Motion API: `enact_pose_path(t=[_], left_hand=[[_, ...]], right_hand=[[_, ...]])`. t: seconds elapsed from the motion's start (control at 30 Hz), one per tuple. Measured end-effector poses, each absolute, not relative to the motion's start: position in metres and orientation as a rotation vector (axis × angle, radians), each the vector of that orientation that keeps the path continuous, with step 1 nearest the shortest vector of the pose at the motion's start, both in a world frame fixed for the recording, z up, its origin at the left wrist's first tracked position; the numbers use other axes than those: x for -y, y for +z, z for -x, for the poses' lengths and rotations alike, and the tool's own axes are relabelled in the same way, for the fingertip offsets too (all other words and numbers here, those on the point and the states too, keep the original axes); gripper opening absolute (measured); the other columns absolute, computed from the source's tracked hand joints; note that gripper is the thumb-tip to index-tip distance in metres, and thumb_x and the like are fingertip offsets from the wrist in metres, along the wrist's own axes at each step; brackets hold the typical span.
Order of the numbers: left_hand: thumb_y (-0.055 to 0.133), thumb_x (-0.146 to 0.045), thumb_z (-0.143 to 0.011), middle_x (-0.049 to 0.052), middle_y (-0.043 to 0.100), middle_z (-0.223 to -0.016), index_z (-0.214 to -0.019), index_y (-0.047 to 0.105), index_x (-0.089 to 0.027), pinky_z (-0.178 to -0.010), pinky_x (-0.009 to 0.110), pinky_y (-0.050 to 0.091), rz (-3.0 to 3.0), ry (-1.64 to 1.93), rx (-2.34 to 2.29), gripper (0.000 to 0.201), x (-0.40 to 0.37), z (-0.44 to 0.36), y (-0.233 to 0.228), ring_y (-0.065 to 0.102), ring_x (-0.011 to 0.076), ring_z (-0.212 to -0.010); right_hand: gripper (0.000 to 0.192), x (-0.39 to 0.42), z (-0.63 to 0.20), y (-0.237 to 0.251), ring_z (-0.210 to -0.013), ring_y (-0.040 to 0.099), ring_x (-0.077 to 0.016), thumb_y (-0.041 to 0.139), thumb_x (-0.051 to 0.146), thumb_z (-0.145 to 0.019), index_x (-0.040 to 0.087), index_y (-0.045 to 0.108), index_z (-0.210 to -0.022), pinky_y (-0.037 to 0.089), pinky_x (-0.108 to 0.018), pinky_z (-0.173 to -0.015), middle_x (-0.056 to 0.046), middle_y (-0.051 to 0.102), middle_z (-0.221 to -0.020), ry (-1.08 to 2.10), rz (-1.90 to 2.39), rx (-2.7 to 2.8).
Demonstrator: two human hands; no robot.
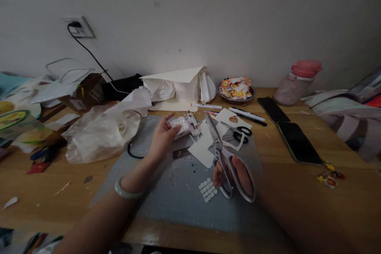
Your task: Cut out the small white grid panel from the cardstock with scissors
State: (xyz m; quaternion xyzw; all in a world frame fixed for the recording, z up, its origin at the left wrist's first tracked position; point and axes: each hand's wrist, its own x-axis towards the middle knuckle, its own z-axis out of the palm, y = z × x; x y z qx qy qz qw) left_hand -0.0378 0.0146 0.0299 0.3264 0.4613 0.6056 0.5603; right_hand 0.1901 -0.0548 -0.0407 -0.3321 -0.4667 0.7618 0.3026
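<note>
My left hand (160, 139), a pale bangle on its wrist, grips a small sheet of white stick-on dots (179, 124) between thumb and fingers. Beyond those fingertips is a small white piece with dark printed marks (193, 124). Large grey-handled scissors (219, 149) are in my right hand (219, 174), its fingers through the handle loops. Their blades point away from me and look closed. Beside the right hand a second patch of white dots (207, 189) lies on the grey cutting mat (166, 202). White paper pieces (204, 149) are under and around the blades.
Black-handled scissors (242, 133) rest on cut paper at the right, near several markers (247, 115). Two phones (299, 143) and a pink-lidded bottle (297, 81) stand farther right. A bowl of printed cutouts (236, 89) is at the back; crumpled clear plastic (101, 135) lies left.
</note>
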Motion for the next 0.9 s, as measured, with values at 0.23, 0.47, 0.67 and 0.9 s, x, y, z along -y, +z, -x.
enact_pose_path(t=[0.23, 0.47, 0.67, 0.9], left_hand=[[0.080, -0.033, -0.065, 0.002, 0.071, -0.077, -0.098, 0.063, -0.013, -0.067, 0.025, 0.050, -0.886, 1.141, -0.944, 0.042, 0.011, 0.012, 0.013, 0.063, 0.0135, -0.065], [0.081, -0.045, -0.062, -0.001, 0.064, -0.070, -0.080, 0.063, -0.014, -0.055, 0.021, 0.044, -0.974, 0.888, -0.934, 0.040, 0.024, 0.001, 0.008, 0.054, 0.0096, -0.059], [0.072, -0.051, -0.070, -0.002, 0.059, -0.068, -0.082, 0.062, -0.015, -0.050, 0.021, 0.041, -1.134, 0.506, -0.793, 0.040, 0.034, -0.005, 0.000, 0.051, 0.0095, -0.057], [0.071, -0.046, -0.072, -0.002, 0.060, -0.071, -0.083, 0.062, -0.015, -0.057, 0.023, 0.043, -1.169, 0.428, -0.758, 0.034, 0.032, -0.002, -0.006, 0.052, 0.0091, -0.060]], right_hand=[[0.049, 0.059, -0.183, -0.028, -0.070, 0.069, -0.0198, 0.062, 0.066, -0.073, 0.019, 0.054, -0.085, 0.054, -0.033, -0.059, -0.009, 0.070, -0.088, 1.967, 0.881, 0.894], [0.031, 0.054, -0.184, -0.008, -0.037, 0.051, -0.0096, 0.073, 0.034, -0.064, 0.021, 0.047, -0.074, 0.042, -0.024, -0.041, 0.003, 0.062, -0.056, 1.687, 1.042, 1.152], [0.033, 0.049, -0.186, 0.006, -0.037, 0.050, -0.0108, 0.075, 0.042, -0.065, 0.020, 0.051, -0.072, 0.043, -0.023, -0.040, 0.006, 0.055, -0.043, 1.615, 1.154, 1.187], [0.040, 0.047, -0.182, 0.005, -0.036, 0.050, -0.0095, 0.083, 0.038, -0.052, 0.020, 0.051, -0.068, 0.045, -0.022, -0.038, 0.007, 0.054, -0.045, 1.696, 1.204, 1.009]])
